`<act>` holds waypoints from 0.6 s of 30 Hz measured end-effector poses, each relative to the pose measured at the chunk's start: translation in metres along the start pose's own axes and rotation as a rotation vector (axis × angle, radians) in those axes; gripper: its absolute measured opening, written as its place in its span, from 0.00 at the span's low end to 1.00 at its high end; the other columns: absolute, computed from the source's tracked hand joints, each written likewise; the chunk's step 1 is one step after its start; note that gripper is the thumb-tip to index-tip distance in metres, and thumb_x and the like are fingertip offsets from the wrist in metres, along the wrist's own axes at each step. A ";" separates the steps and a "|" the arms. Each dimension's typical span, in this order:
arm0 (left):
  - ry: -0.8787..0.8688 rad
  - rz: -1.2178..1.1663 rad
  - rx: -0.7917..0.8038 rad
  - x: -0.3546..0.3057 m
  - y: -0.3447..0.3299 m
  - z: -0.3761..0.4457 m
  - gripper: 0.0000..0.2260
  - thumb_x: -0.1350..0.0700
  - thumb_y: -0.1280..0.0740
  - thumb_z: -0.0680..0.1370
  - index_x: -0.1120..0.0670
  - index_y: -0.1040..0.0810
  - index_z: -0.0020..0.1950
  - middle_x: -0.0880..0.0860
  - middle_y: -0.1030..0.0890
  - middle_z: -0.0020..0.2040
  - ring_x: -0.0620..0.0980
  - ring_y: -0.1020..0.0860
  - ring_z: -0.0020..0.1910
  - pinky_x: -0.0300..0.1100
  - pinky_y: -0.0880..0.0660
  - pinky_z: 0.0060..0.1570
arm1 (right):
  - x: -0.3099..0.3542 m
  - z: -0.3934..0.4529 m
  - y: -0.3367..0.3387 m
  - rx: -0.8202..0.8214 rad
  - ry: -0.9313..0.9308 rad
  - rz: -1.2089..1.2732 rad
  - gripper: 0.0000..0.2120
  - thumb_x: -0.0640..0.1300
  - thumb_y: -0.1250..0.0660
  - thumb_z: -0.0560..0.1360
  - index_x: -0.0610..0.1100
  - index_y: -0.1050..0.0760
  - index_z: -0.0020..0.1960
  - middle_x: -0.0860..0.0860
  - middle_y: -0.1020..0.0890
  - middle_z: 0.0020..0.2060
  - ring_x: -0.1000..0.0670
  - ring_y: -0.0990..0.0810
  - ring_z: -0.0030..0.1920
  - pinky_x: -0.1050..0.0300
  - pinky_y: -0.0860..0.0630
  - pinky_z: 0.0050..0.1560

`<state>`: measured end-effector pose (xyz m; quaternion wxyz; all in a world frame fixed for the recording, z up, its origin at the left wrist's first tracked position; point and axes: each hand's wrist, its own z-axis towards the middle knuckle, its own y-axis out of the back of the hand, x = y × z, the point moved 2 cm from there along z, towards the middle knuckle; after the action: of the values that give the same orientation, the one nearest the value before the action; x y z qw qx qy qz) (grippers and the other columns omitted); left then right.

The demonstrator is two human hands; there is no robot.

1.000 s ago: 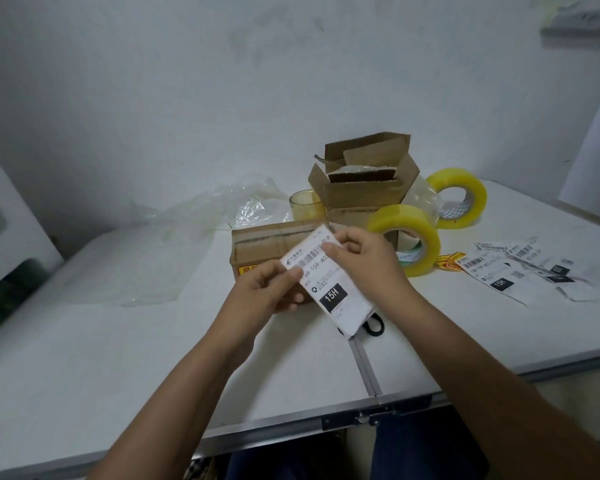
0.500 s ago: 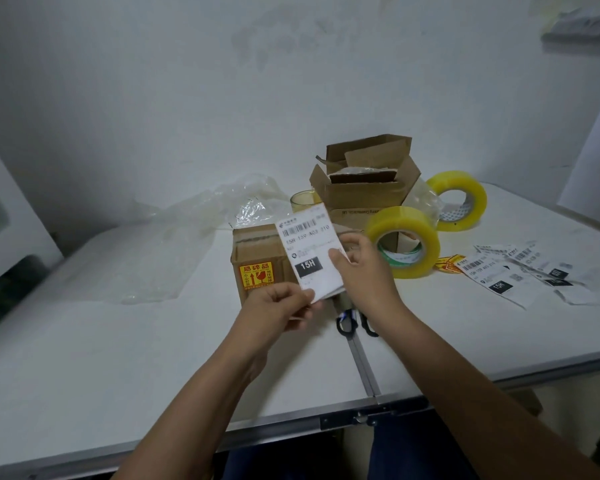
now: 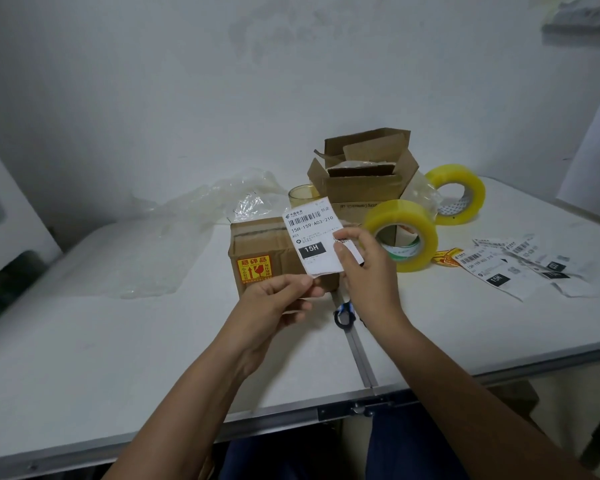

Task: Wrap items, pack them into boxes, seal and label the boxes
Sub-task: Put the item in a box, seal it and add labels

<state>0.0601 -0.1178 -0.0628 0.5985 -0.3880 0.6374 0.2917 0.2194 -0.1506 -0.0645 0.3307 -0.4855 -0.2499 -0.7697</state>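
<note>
Label [image 3: 315, 239] stands upright between my hands, in front of the taped box [image 3: 262, 251] on the table [image 3: 118, 358]. My left hand [image 3: 278, 299] pinches its bottom corner; my right hand [image 3: 368, 271] pinches its right edge. Behind are one open box [image 3: 364, 174], two tape rolls [image 3: 400, 233], and scissors [image 3: 343, 315] partly hidden under my right hand.

On the shipping label [image 3: 314, 237] we hold we read a barcode, "15H-159-A03-210", "A03" and "15H" in a black block. The sealed box [image 3: 257, 249] bears a fragile sticker [image 3: 253, 269] with Chinese characters. A loose label [image 3: 492, 270] on the table shows "15H".
</note>
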 end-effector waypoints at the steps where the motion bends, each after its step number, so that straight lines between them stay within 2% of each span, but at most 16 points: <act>1: -0.004 -0.003 -0.003 -0.001 -0.001 0.000 0.08 0.56 0.32 0.79 0.56 0.15 0.52 0.55 0.14 0.49 0.45 0.22 0.39 0.37 0.24 0.43 | 0.000 -0.001 0.000 0.000 0.001 -0.011 0.06 0.40 0.35 0.80 0.47 0.24 0.55 0.57 0.19 0.52 0.60 0.19 0.50 0.49 0.18 0.45; 4: -0.017 0.003 -0.010 -0.003 -0.002 0.000 0.06 0.57 0.32 0.79 0.56 0.16 0.50 0.54 0.14 0.47 0.45 0.22 0.38 0.37 0.24 0.42 | 0.003 -0.002 0.001 0.003 0.012 -0.055 0.05 0.41 0.36 0.80 0.47 0.23 0.54 0.57 0.20 0.52 0.59 0.20 0.50 0.48 0.18 0.47; 6: -0.034 0.006 -0.015 -0.004 -0.003 0.000 0.06 0.57 0.32 0.79 0.57 0.16 0.50 0.54 0.15 0.45 0.45 0.23 0.37 0.36 0.24 0.41 | 0.001 -0.002 0.000 0.051 0.037 -0.196 0.06 0.42 0.35 0.79 0.49 0.24 0.55 0.54 0.21 0.55 0.55 0.22 0.55 0.49 0.20 0.49; 8: -0.071 0.016 -0.026 -0.007 -0.004 -0.001 0.06 0.58 0.33 0.79 0.57 0.17 0.50 0.54 0.15 0.43 0.45 0.23 0.37 0.35 0.25 0.40 | 0.003 -0.004 -0.001 0.081 0.164 -0.514 0.09 0.44 0.33 0.77 0.52 0.23 0.57 0.54 0.27 0.61 0.51 0.29 0.62 0.53 0.26 0.56; 9: -0.095 0.023 -0.036 -0.008 -0.005 0.000 0.05 0.58 0.33 0.79 0.57 0.17 0.49 0.54 0.16 0.43 0.45 0.23 0.38 0.35 0.25 0.40 | 0.007 -0.005 -0.002 0.045 0.270 -0.629 0.09 0.45 0.32 0.77 0.52 0.22 0.56 0.54 0.29 0.62 0.51 0.32 0.64 0.55 0.30 0.59; 10: -0.118 0.031 -0.046 -0.010 -0.005 0.000 0.06 0.58 0.33 0.80 0.57 0.18 0.50 0.54 0.16 0.43 0.46 0.23 0.38 0.35 0.25 0.41 | 0.012 -0.007 -0.003 0.007 0.353 -0.653 0.07 0.46 0.33 0.77 0.51 0.20 0.55 0.53 0.29 0.62 0.50 0.34 0.64 0.56 0.33 0.60; 12: -0.155 0.056 -0.063 -0.014 -0.005 0.002 0.06 0.58 0.33 0.80 0.59 0.18 0.50 0.55 0.16 0.44 0.49 0.23 0.41 0.40 0.24 0.45 | 0.023 -0.010 -0.005 0.026 0.377 -0.520 0.09 0.49 0.35 0.79 0.46 0.18 0.50 0.53 0.24 0.56 0.52 0.30 0.59 0.58 0.30 0.56; 15: -0.193 0.106 -0.054 -0.022 -0.007 0.005 0.07 0.57 0.32 0.79 0.59 0.18 0.49 0.58 0.16 0.47 0.53 0.21 0.45 0.51 0.23 0.56 | 0.030 -0.012 -0.005 0.163 0.120 -0.208 0.09 0.49 0.32 0.77 0.44 0.17 0.48 0.53 0.18 0.47 0.58 0.20 0.46 0.68 0.25 0.44; 18: -0.208 0.156 -0.055 -0.029 -0.009 0.006 0.05 0.57 0.32 0.79 0.55 0.18 0.45 0.52 0.16 0.43 0.46 0.22 0.42 0.45 0.23 0.52 | 0.030 -0.007 -0.003 0.174 -0.029 -0.104 0.05 0.45 0.29 0.76 0.44 0.17 0.46 0.53 0.16 0.41 0.58 0.18 0.43 0.68 0.22 0.41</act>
<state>0.0706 -0.1134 -0.0340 0.6260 -0.3212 0.5918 0.3934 0.2042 -0.1616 -0.0402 0.3278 -0.4523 -0.3453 -0.7542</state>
